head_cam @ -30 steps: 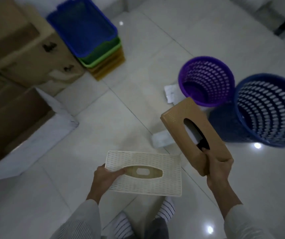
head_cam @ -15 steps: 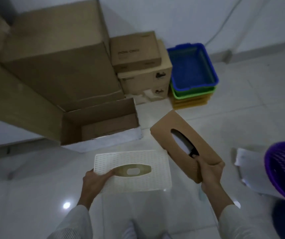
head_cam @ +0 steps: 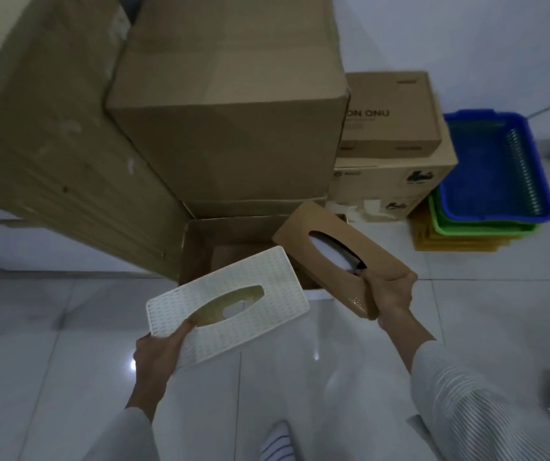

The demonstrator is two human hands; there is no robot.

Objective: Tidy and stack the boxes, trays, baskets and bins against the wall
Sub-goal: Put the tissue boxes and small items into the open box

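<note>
While we're holding a white tissue box point(head_cam: 230, 306) in our left hand point(head_cam: 158, 352) and a tan one point(head_cam: 343, 257) clamped in our right hand point(head_cam: 390, 291), both hover over the open carton point(head_cam: 197, 257) by the wall, so looks like dropping them in comes next, white one first probably

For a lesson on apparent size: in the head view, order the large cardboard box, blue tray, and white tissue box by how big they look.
1. large cardboard box
2. blue tray and white tissue box: look alike; the tissue box is nearer, so unranked.
</note>
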